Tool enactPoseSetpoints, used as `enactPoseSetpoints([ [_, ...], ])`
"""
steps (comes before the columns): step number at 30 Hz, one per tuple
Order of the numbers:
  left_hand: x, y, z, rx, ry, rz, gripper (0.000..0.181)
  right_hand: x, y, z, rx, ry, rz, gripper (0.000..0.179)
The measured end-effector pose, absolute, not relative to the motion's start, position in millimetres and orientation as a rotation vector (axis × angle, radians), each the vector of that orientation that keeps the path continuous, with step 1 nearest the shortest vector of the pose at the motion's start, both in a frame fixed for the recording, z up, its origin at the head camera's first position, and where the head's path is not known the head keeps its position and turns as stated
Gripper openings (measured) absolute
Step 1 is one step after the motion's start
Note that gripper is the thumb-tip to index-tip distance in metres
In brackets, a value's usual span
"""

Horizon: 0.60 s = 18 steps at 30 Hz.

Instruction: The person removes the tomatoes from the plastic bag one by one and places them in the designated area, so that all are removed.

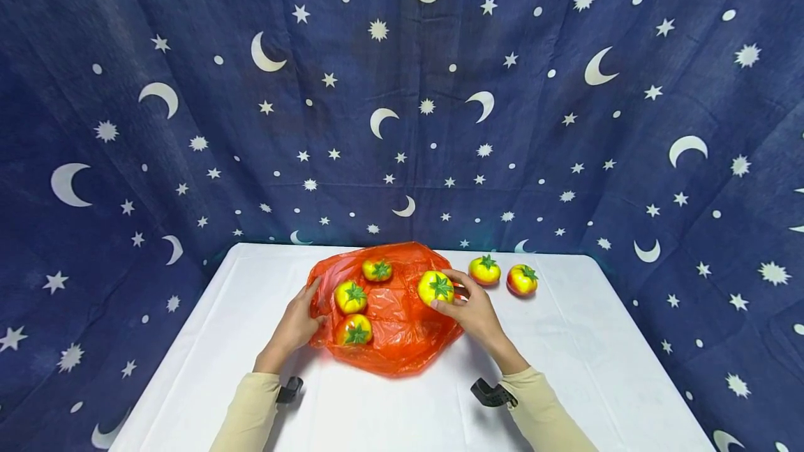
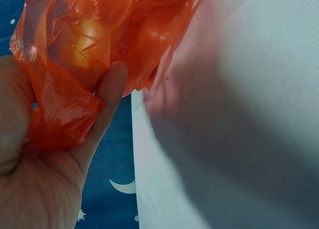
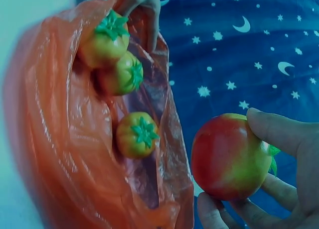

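Observation:
A crinkled red plastic bag (image 1: 402,323) lies spread with its mouth gaping. My left hand (image 1: 296,323) grips the bag's left edge; in the left wrist view the film runs between thumb and fingers. Inside the bag, toward the left, sit three yellow-red tomatoes with green leafy tops: a back one (image 1: 377,270), a middle one (image 1: 350,297) and a front one (image 1: 354,330). Over the bag's right side, my right hand (image 1: 479,312) holds another tomato (image 1: 435,288) between thumb and fingers. The right wrist view shows this held tomato (image 3: 229,157) apart from the bag.
Two more tomatoes, one (image 1: 484,270) beside the other (image 1: 522,280), stand on the white table (image 1: 565,368) right of the bag. A dark blue curtain (image 1: 402,124) with moons and stars hangs behind the table. Black bands (image 1: 493,394) circle both wrists.

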<state>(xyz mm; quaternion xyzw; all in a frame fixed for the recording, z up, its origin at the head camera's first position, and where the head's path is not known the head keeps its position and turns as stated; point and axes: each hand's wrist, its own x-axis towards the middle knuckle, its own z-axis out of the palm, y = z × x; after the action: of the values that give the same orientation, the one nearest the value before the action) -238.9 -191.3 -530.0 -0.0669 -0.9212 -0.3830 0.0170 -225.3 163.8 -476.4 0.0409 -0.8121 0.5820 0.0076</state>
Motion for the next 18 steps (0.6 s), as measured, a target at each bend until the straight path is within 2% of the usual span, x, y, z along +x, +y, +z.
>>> enactPoseSetpoints([
  [18, -239, -190, -530, -0.230, -2.854, -1.176, 0.087, -233, 193, -486, -0.015, -2.504, 1.778, 0.065],
])
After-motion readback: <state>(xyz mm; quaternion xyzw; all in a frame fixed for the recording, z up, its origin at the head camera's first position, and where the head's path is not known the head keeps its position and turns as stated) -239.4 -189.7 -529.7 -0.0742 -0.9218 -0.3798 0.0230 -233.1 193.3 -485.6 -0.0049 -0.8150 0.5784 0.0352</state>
